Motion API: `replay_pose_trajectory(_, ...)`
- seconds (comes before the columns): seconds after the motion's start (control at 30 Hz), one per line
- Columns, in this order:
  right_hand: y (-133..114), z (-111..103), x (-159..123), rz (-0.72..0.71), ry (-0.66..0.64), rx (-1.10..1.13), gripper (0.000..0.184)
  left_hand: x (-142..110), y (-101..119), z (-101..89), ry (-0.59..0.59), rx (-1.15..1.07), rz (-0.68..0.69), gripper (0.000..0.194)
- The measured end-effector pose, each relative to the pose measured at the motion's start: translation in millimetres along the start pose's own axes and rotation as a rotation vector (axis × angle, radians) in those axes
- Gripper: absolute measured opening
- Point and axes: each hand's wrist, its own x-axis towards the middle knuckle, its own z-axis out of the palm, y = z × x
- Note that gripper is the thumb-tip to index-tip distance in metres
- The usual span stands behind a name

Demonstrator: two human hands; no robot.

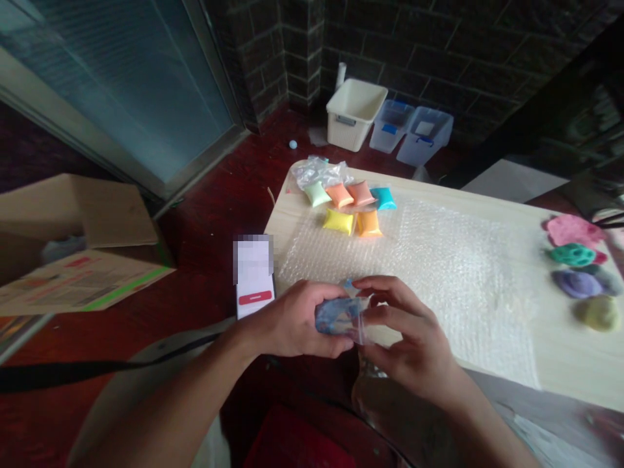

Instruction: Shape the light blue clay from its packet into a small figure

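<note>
The person's forearms [195, 390] reach toward the near edge of the table [558, 348], where the left hand [299, 318] grasps a blue plastic packet [334, 316] and the right hand [409, 331] meets its clear end, whether pinching it I cannot tell.

Blue, seemingly plastic-wrapped packet [334, 316], held.

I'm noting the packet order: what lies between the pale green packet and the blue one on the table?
In the head view, an orange packet and a salmon packet lie between them.
</note>
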Motion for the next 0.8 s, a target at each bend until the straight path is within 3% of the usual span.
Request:
replay_pose_trajectory(0.27, 0, 9, 0, 0.033, -0.071, 0.022, 0.027, -1, -11, 1.4, 0.064, 0.010, 0.047, 0.040)
replay_pose_trajectory(0.43, -1, 10, -1, 0.111, -0.023, 0.159, 0.024, -2, -11, -2.2, 0.082, -0.019, 0.055, 0.052)
replay_pose_trajectory(0.67, 8, 11, -2, 0.426, 0.185, 0.623, 0.014, 0, -8, -2.4, 0.116, -0.069, 0.047, 0.048)
replay_pose_trajectory(0.8, 9, 17, 0, 0.590, 0.060, 0.748, 0.023, 1, -8, 1.0, 0.105, -0.123, 0.009, 0.049)
